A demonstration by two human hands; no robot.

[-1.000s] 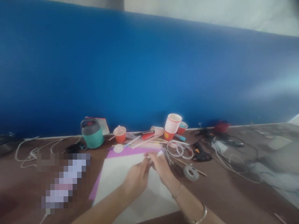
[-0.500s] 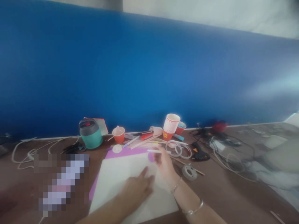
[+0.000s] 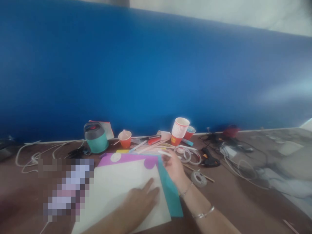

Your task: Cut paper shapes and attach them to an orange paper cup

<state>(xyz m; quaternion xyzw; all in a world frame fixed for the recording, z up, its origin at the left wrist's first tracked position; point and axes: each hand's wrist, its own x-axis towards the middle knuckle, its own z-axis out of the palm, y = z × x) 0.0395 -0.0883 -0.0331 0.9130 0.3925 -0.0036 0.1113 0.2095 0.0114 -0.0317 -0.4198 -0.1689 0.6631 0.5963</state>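
head camera, worn | faces forward and down | desk [image 3: 231, 201] near | blue wall [image 3: 156, 74] beyond

From my remote feed I can read 0 words or numbers. The yellow marking [image 3: 173, 139] on the lower red part of the paper cup stack [image 3: 179, 130] is too blurred for me to make out.

White paper [image 3: 109, 185], apparently whitish stick [image 3: 165, 153]

A broad blue panel [image 3: 156, 71] spans the background — pale wall [image 3: 219, 13] above, brown counter [image 3: 243, 208] below — with soft light brightening its right side.
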